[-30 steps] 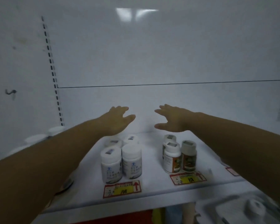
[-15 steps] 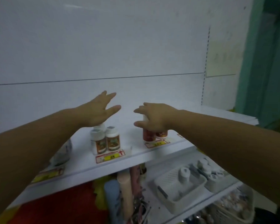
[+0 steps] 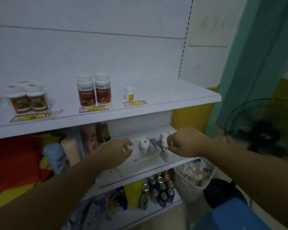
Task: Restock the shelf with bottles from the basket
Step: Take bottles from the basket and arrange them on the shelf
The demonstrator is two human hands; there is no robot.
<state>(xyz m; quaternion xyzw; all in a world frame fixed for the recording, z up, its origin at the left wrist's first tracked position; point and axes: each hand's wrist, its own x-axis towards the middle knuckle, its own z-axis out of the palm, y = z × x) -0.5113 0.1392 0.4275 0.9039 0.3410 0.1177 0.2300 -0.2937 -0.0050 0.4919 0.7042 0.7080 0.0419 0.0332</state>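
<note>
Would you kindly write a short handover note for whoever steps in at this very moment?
Left hand: open, empty, reaching toward the white basket on the middle shelf.
Right hand: fingers curled at the bottles beside that basket; whether it grips one cannot be told.
A white bottle stands in the basket.
Top shelf: a brown-label group at left, two red-label bottles, one small bottle.
Left: lift bottles from below and place them on the top shelf.
</note>
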